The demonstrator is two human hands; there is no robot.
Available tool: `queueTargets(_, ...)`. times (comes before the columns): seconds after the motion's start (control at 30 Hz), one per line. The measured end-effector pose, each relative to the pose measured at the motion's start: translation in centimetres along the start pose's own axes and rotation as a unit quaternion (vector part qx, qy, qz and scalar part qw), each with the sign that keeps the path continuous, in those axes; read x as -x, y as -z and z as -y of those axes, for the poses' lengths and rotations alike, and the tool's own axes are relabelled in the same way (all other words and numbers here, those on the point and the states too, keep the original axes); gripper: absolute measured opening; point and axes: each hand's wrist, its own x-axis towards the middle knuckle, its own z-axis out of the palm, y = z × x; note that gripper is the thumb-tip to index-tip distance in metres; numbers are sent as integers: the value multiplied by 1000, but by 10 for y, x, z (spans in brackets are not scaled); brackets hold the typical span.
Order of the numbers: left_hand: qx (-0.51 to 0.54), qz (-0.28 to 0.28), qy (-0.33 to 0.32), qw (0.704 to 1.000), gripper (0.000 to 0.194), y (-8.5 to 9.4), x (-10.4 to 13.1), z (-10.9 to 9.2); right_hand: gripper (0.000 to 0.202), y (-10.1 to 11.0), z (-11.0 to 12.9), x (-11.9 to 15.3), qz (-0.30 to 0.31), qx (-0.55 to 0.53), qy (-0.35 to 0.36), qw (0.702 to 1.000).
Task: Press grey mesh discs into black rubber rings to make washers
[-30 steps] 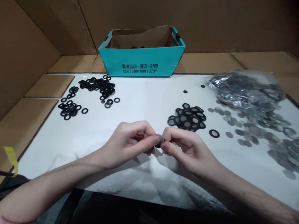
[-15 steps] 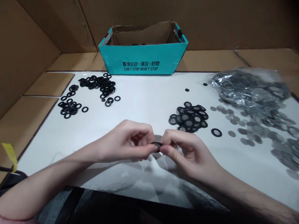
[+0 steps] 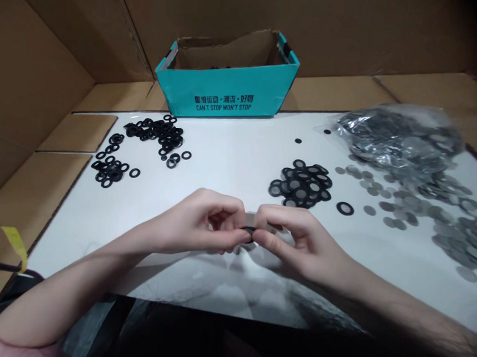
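Observation:
Between both hands, just above the front of the white table (image 3: 222,174), is a black rubber ring (image 3: 248,232). My left hand (image 3: 209,222) pinches its left side with thumb and fingers. At the ring's right side, my right hand (image 3: 293,234) grips with thumb and forefinger. Whether a mesh disc sits inside this ring I cannot tell, as fingers cover part of it. Beyond my right hand lies a pile of black rings with grey discs in them (image 3: 300,185). One more such ring with a disc (image 3: 345,208) lies apart, to the right of that pile.
Loose black rings (image 3: 112,172) lie in clusters at the back left. Grey discs (image 3: 465,241) spread over the right side, below a clear plastic bag (image 3: 404,138) full of them. A turquoise box (image 3: 228,91) stands at the back, and cardboard walls (image 3: 314,30) surround the table.
Both hands stay on the ring at nearly the same spot. My right thumb has shifted slightly left over the ring's edge. The view has tilted a little.

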Motion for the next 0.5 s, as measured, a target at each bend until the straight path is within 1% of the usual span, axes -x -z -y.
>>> queueTargets(0.1, -10, -18, -4, 1000, 18, -1, 0, 0, 19, 4, -1, -2, 33, 46, 45, 997)
queueTargets(0.17, -7, -28, -3, 1000, 15, -4, 1, 0, 20, 5, -1, -3, 39, 57, 52, 996)
queueTargets(0.27, 21, -49, -1, 999, 14, -10, 2, 1, 23, 4, -3, -3, 16, 53, 45, 997)
queueTargets(0.37, 60, -67, -2, 996, 16, -12, 2, 1, 25, 3, -5, -1, 1, 19, 21, 1000)
queueTargets(0.5, 61, -38, 5, 997, 16, -8, 3, -1, 24, 1, -4, 2, -3, -5, 10, 1000)
